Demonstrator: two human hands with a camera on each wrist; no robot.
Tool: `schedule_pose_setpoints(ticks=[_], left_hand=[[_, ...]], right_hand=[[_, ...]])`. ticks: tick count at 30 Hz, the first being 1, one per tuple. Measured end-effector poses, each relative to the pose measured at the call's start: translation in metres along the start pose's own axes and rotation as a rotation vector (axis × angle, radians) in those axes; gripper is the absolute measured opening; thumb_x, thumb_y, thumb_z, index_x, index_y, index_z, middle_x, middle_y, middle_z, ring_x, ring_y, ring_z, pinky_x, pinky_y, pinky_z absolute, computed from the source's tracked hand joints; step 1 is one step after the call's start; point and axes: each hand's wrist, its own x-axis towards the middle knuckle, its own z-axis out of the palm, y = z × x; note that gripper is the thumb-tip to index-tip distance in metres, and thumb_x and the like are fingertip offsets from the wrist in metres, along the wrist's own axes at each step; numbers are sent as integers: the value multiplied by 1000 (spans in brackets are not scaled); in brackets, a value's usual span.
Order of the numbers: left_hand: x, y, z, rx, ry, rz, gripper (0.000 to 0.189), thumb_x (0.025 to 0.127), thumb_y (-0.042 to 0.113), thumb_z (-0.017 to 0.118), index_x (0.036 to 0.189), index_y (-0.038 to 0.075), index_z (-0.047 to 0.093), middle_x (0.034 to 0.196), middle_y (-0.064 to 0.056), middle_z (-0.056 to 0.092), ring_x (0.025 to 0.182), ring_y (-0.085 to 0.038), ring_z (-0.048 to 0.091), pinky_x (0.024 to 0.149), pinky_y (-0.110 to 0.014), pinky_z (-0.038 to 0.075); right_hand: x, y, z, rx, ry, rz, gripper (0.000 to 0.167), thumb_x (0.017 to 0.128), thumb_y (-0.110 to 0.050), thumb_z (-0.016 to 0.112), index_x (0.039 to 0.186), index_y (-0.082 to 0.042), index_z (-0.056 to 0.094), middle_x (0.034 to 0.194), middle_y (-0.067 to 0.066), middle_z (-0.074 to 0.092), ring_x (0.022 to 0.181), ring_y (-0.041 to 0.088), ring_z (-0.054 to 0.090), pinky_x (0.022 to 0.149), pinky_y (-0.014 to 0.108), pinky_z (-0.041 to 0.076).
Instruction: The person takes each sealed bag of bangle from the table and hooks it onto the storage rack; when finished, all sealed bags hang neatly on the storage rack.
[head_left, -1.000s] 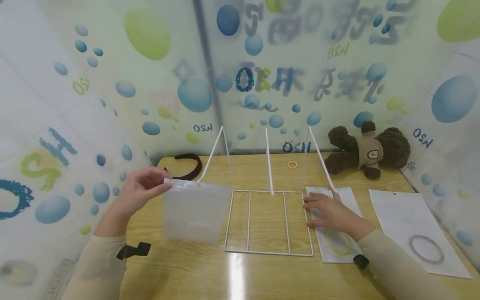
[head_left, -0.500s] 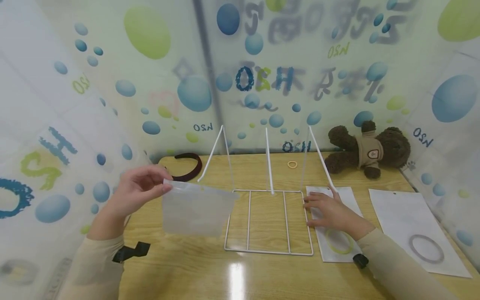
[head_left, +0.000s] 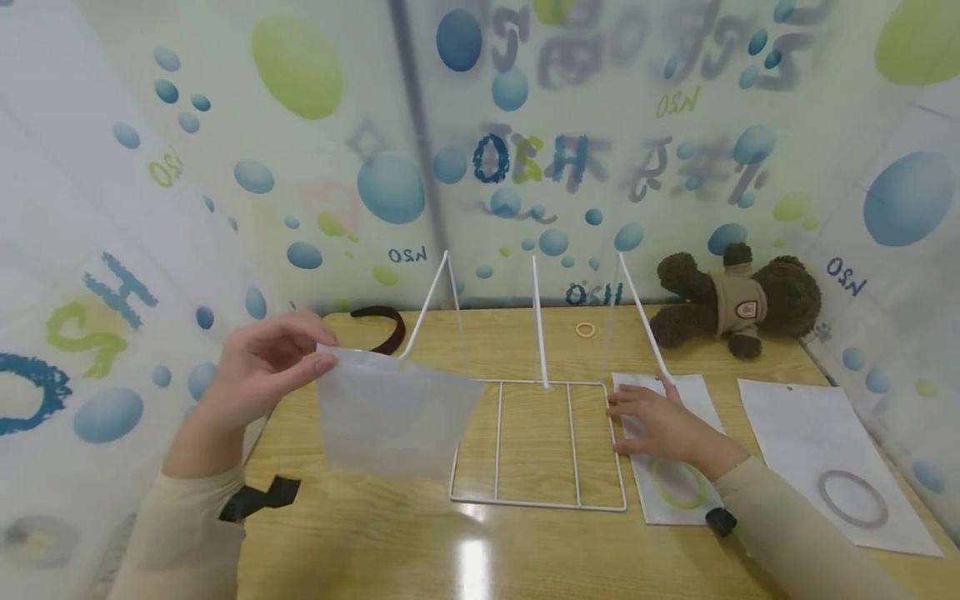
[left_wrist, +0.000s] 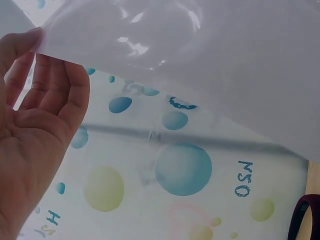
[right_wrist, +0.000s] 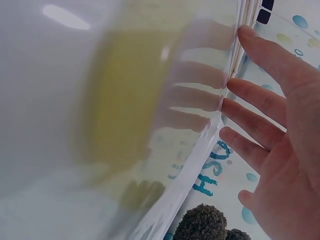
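In the head view, my left hand (head_left: 262, 367) pinches the top left corner of a translucent plastic bag (head_left: 397, 417) between thumb and fingers. The bag's top edge meets the tip of the left prong of a white wire rack (head_left: 536, 504); whether it is threaded on cannot be told. My right hand (head_left: 663, 425) has its fingers spread beside the rack's right side, over a white bag (head_left: 667, 508) with a yellow ring (head_left: 678, 483). In the right wrist view its fingertips (right_wrist: 245, 32) are at that bag's edge, and they are mirrored in the plastic.
Further right lies another white bag (head_left: 806, 425) with a grey ring (head_left: 852, 498). A brown teddy bear (head_left: 738, 304) lies at the back right, a dark headband (head_left: 390, 329) at the back left. A small orange ring (head_left: 585, 330) lies behind the rack on the wooden table (head_left: 360, 542).
My left hand has moved slightly left and up with the plastic bag, whose right edge has swung right and covers the rack's left corner. The right hand stays still.
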Motion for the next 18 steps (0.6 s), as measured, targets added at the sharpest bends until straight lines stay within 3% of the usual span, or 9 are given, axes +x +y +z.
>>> schedule_pose_setpoints(ticks=[13,18], left_hand=[[8,4,-1,34,50,-7,16,88,-15,70,103,-17,64,103,-10,70,75,-16,59,60,-20,54],[9,3,-1,71,72,-48,17,86,-19,69,102,-16,65,102,-9,71,73,-15,60,59,-19,53]], right_hand=[[-1,-1,0,2,9,-7,52,78,-40,88,121,-12,76,136,13,69,135,41,55,110,81,10],[-1,0,-1,-4,7,-1,53,78,-40,89,121,-12,76,136,12,68,136,41,55,110,81,10]])
